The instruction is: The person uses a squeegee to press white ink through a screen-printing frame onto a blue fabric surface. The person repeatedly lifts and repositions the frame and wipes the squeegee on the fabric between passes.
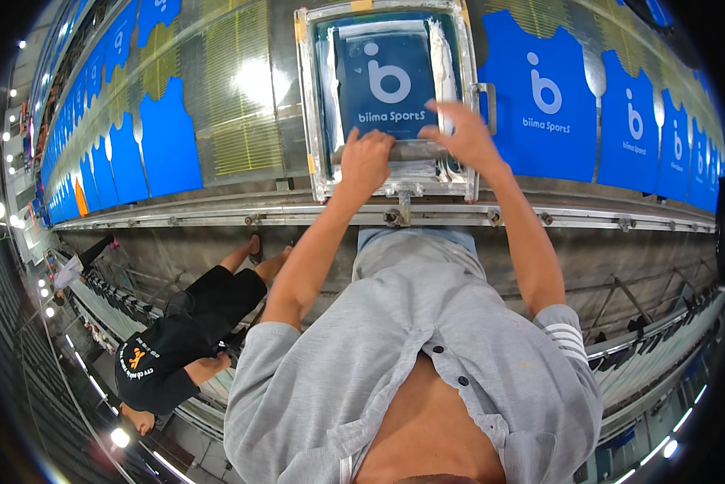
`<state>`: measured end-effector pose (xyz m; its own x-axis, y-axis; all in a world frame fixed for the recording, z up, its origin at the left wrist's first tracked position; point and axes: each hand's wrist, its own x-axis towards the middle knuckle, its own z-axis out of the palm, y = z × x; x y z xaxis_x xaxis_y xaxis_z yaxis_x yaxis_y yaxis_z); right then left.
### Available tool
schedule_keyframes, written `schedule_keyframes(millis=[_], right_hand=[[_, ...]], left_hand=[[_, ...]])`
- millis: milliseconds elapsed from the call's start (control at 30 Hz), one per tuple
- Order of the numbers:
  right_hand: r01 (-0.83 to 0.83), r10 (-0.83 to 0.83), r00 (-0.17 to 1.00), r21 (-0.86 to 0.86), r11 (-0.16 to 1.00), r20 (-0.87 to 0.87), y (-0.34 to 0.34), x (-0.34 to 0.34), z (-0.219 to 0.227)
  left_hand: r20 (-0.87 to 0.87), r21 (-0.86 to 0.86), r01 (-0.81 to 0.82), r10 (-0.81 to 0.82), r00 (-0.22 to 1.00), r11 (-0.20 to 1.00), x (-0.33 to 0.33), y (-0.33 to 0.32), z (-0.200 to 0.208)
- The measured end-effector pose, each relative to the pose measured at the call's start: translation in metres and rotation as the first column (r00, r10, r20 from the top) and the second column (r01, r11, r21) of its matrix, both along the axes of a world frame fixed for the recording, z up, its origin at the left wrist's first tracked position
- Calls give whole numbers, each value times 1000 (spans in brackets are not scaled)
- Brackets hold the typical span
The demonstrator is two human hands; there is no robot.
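Note:
In front of me a screen-printing frame [305,89] lies on the long table. Its dark mesh [350,85] carries a white logo, with thick white ink [441,56] along both sides. Across the near end of the mesh rests a squeegee [415,151], a grey bar with white ink below it. My left hand [367,161] is closed over the squeegee's left part. Above its right end is my right hand [464,139], slightly blurred, with thumb and fingers spread apart. Whether the right hand touches the bar is hard to make out.
Printed blue fabric panels [568,129] lie to the right, and more blue panels [170,141] to the left. A metal rail [322,216] with bolts runs along the table's near edge. Behind me at left, a person in black [156,367] bends by another rack.

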<state>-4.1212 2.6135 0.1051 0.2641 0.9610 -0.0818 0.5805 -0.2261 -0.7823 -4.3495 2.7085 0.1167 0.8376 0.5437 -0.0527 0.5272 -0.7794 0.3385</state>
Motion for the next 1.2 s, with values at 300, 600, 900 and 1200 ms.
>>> schedule_keyframes(millis=[300, 600, 900, 1200], right_hand=[[597, -626, 776, -230, 769, -79, -6, 70, -81], [623, -712, 687, -389, 679, -144, 0, 61, -46], [675, -704, 703, -217, 705, -103, 19, 68, -25], [701, -689, 686, -44, 712, -233, 6, 82, -49]], left_hand=[[-408, -211, -71, -22, 913, 975, 26, 44, 15], [-177, -5, -111, 109, 978, 994, 138, 222, -1], [245, -14, -120, 120, 962, 993, 40, 75, -26], [304, -51, -77, 89, 948, 996, -72, -55, 0]])
